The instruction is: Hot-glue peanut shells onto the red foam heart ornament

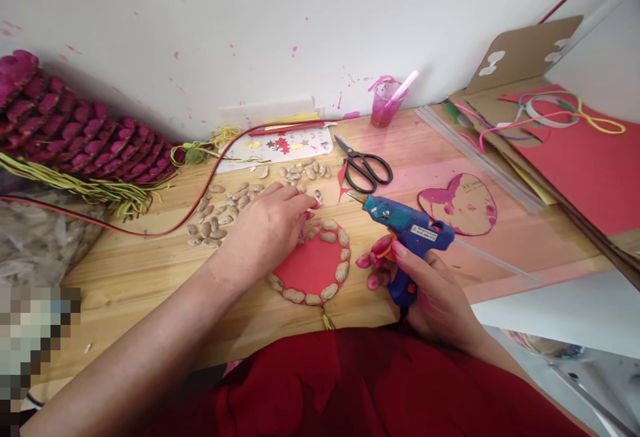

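My right hand (pixel 425 273) grips a blue hot glue gun (pixel 413 223) by its handle, fingers at the orange trigger. Its metal nozzle points left, above the table. My left hand (pixel 273 227) curls over the upper left edge of a red paper disc (pixel 307 267). Its fingers are bent together, and whatever lies between them is hidden. A ring of peanuts in their shells (pixel 329 292) lines the disc's rim; the hand covers the upper left part. A yellow-green tassel (pixel 328 319) hangs at the near edge. Loose peanuts (pixel 220 213) lie behind and left of my left hand.
Black-handled scissors (pixel 367 167) lie behind the glue gun. A pink-stained cup (pixel 385 103) stands by the wall. A heart-shaped cutout (pixel 460 203) and cardboard (pixel 530 57) are right. A pink-painted stacked piece (pixel 75 123) and a red-black cord (pixel 207 183) are left.
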A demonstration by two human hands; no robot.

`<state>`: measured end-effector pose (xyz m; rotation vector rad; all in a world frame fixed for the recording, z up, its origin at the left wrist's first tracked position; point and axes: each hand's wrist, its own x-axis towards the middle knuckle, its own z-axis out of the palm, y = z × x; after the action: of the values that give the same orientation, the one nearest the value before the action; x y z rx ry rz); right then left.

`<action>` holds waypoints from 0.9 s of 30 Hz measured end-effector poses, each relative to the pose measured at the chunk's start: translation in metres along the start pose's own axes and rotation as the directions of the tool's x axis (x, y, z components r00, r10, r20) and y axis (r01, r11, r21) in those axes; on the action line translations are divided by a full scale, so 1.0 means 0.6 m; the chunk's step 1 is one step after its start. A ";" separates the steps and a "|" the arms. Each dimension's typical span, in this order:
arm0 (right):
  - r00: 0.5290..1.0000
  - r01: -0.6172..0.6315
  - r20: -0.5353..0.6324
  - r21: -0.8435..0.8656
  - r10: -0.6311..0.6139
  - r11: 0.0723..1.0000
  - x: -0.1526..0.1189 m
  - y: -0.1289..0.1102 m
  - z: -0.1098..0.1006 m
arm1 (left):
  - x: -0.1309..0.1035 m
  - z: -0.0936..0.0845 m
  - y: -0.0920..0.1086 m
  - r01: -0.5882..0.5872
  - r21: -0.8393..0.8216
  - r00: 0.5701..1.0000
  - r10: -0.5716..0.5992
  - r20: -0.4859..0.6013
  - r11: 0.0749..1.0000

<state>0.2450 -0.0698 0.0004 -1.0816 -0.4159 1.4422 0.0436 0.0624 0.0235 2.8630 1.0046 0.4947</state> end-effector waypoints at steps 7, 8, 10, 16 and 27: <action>1.000 -0.018 -0.009 -0.004 0.018 1.000 0.003 0.008 -0.011 | -0.011 -0.002 -0.002 0.129 -0.148 0.992 -0.129 0.007 0.981; 1.000 -0.024 -0.013 -0.006 0.024 1.000 0.004 0.010 -0.013 | -0.012 -0.001 -0.001 0.128 -0.153 0.992 -0.129 0.003 0.980; 0.999 -0.031 -0.014 -0.005 0.031 1.000 0.005 0.012 -0.015 | -0.012 0.001 0.001 0.128 -0.162 0.992 -0.130 -0.003 0.979; 1.000 -0.022 0.005 0.008 0.022 1.000 0.005 0.005 -0.010 | -0.013 0.003 0.011 0.137 -0.182 0.991 -0.135 0.023 0.974; 0.998 0.063 0.009 0.141 -0.065 0.988 0.004 0.009 -0.011 | 0.017 -0.004 -0.009 0.080 -0.090 0.997 -0.081 -0.001 0.993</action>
<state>0.2477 -0.0710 -0.0081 -0.9379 -0.3498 1.4010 0.0470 0.0726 0.0279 2.7320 1.0652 0.5264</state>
